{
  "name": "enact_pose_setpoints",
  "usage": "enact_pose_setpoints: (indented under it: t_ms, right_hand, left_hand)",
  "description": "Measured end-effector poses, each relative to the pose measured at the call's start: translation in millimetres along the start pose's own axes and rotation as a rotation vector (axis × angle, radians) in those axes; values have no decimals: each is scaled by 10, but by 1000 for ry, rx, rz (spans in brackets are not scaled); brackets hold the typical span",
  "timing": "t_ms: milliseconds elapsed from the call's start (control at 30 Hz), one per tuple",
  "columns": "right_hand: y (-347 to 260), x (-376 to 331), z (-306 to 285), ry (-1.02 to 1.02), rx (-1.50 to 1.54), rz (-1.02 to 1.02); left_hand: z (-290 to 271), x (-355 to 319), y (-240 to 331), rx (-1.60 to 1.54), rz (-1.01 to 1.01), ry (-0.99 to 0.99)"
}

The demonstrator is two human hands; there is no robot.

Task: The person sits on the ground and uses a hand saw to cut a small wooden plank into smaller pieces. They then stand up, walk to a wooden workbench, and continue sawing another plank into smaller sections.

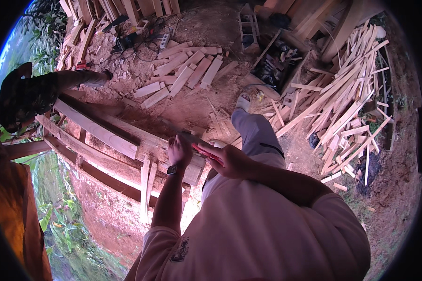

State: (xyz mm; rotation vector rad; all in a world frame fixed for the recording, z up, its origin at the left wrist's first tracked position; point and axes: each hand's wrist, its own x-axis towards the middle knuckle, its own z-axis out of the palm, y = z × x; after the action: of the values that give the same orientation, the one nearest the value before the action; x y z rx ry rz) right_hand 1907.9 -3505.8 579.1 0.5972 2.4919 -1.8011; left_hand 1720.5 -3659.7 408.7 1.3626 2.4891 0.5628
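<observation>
My right hand (pixel 229 161) is closed around the red handle of what looks like a handsaw (pixel 193 139). The grey blade points up and left over a thick timber bench (pixel 162 143). Close against the blade is my left hand (pixel 179 152), its fingers curled; what they grip, if anything, is hidden. A watch (pixel 172 169) sits on that wrist. Beside the left hand, a long plank (pixel 98 129) lies along the bench, and narrow strips (pixel 148 185) lean at its edge.
Cut boards (pixel 187 68) lie on the dusty ground ahead. An open toolbox (pixel 279 63) and a large heap of wood strips (pixel 342 112) are at right. Another person (pixel 37 89) stands at the far left, near a corded power tool (pixel 124 42).
</observation>
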Motion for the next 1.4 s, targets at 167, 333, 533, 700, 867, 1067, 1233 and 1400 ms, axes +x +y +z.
enact_pose_setpoints:
  t_ms: [167, 333, 533, 700, 867, 1067, 1233, 1400]
  right_hand:
    - [153, 11, 84, 85, 42, -80]
    - [253, 53, 136, 165, 45, -138]
    - [-195, -417, -282, 50, 83, 28]
    - [-469, -504, -440, 17, 65, 79]
    - [-634, -323, -384, 2, 130, 123]
    - [-398, -548, -361, 40, 70, 77]
    - [-113, -291, -197, 59, 127, 41]
    - [114, 202, 15, 55, 116, -41]
  left_hand:
    - [-75, 10, 91, -15, 11, 51]
    - [-35, 16, 92, 47, -43, 10]
    - [-126, 66, 199, -14, -80, -10]
    - [-125, 21, 184, -5, -75, -14]
    - [-48, 52, 153, 17, -102, -2]
    - [-59, 26, 134, -5, -114, -18]
    - [-113, 79, 161, 3, -109, -44]
    - [-144, 75, 210, -44, -120, -60]
